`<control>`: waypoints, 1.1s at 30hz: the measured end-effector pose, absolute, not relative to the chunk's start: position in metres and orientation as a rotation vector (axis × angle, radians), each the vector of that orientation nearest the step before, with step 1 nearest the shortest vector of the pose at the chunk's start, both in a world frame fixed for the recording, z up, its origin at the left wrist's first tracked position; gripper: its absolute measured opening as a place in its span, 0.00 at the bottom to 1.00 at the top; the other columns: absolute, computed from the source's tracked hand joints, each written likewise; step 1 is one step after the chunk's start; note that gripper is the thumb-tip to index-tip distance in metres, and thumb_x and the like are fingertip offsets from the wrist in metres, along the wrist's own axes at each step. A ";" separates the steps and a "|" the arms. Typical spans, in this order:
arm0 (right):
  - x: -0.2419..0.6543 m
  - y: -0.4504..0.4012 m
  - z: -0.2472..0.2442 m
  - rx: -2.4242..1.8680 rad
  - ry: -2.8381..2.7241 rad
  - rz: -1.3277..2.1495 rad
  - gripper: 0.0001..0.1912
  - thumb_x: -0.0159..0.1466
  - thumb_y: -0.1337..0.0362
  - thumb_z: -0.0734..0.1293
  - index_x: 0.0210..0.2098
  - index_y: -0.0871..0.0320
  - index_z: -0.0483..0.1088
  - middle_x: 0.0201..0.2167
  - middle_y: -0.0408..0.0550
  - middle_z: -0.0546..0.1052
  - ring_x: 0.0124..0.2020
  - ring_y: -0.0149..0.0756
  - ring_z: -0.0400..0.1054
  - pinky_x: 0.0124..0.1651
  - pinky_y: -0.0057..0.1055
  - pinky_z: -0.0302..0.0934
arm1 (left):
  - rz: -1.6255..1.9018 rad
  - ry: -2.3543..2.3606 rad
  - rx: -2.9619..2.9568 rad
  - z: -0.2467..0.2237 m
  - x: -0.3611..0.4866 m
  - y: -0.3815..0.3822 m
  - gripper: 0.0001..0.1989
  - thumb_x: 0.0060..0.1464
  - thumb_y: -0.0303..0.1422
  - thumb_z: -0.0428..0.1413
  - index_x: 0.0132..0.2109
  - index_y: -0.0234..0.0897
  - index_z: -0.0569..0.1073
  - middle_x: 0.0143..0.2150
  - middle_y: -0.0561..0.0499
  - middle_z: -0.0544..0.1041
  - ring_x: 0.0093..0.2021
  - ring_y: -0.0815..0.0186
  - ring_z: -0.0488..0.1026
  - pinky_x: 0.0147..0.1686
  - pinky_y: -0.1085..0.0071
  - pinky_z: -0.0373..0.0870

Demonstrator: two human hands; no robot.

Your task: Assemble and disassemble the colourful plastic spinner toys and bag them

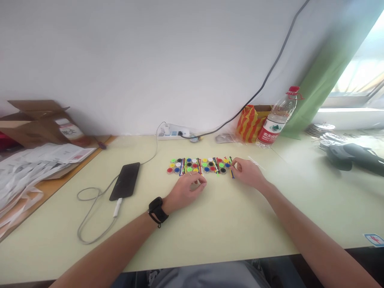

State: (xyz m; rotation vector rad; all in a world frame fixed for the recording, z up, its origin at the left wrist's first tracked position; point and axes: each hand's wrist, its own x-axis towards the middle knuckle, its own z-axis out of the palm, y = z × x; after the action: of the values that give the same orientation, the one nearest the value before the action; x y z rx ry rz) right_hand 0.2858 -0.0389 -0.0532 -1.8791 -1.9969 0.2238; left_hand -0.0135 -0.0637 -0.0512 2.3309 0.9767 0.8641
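Several small round coloured pieces [205, 165] lie in rows on the pale table, with bundles of thin coloured sticks [216, 165] standing out between the groups. My left hand [187, 190] rests just in front of the rows, fingers curled with a gap between thumb and forefinger and nothing visible in it. At the right end of the rows, my right hand [247, 172] has its thumb and forefinger pinched at a few coloured sticks [232, 172]; whether it grips one is too small to tell. A black watch is on my left wrist.
A black phone [125, 181] with a white cable lies left on the table [210, 236]. Behind are a power strip [173, 132], a large bottle [274, 120] and a red-yellow bag [251, 123]. A dark handheld device [355, 157] is right; packets [45, 160] are left.
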 end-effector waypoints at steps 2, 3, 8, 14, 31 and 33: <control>0.284 -0.039 -0.056 -1.869 -1.995 0.204 0.07 0.66 0.61 0.64 0.41 0.53 0.73 0.24 0.40 0.73 0.27 0.34 0.66 0.30 0.29 0.48 | 0.862 0.976 2.332 -0.051 -0.013 -0.064 0.05 0.66 0.33 0.55 0.41 0.41 0.77 0.41 0.51 0.81 0.41 0.63 0.74 0.44 0.66 0.70; 0.284 -0.038 -0.057 -1.864 -1.996 0.197 0.09 0.66 0.61 0.64 0.43 0.53 0.74 0.24 0.40 0.73 0.27 0.34 0.66 0.30 0.29 0.48 | 0.861 0.975 2.332 -0.051 -0.013 -0.064 0.06 0.66 0.33 0.55 0.41 0.41 0.77 0.41 0.51 0.81 0.41 0.63 0.74 0.44 0.66 0.70; 0.283 -0.036 -0.062 -1.798 -2.058 0.190 0.16 0.69 0.61 0.63 0.53 0.50 0.76 0.26 0.42 0.75 0.29 0.36 0.68 0.30 0.29 0.48 | 0.864 0.970 2.332 -0.052 -0.013 -0.063 0.06 0.66 0.33 0.55 0.41 0.41 0.77 0.41 0.51 0.81 0.40 0.63 0.74 0.43 0.65 0.71; 0.281 -0.031 -0.067 -1.772 -2.014 0.176 0.14 0.70 0.59 0.61 0.45 0.52 0.77 0.25 0.43 0.75 0.28 0.37 0.67 0.30 0.30 0.48 | 0.862 0.976 2.340 -0.052 -0.013 -0.063 0.06 0.66 0.33 0.55 0.41 0.41 0.77 0.41 0.51 0.81 0.41 0.63 0.74 0.44 0.64 0.71; 0.217 -0.086 -0.049 -1.140 -2.276 0.425 0.09 0.69 0.60 0.63 0.38 0.54 0.75 0.22 0.40 0.68 0.24 0.31 0.60 0.31 0.28 0.49 | 0.888 0.953 2.321 -0.044 -0.017 -0.070 0.16 0.60 0.39 0.62 0.54 0.44 0.74 0.50 0.50 0.79 0.43 0.62 0.74 0.44 0.64 0.70; 0.209 -0.092 -0.048 -1.115 -2.370 0.444 0.10 0.70 0.62 0.62 0.37 0.54 0.75 0.24 0.42 0.71 0.25 0.31 0.60 0.32 0.29 0.49 | 0.866 0.935 2.326 -0.044 -0.019 -0.070 0.12 0.60 0.36 0.62 0.51 0.44 0.75 0.49 0.50 0.79 0.43 0.62 0.74 0.46 0.64 0.70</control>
State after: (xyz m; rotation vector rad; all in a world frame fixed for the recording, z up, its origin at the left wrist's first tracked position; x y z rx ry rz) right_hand 0.2093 -0.0916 -0.0482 -1.1148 -2.3698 0.4445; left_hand -0.0185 -0.0698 -0.0437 2.3258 0.9350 0.8656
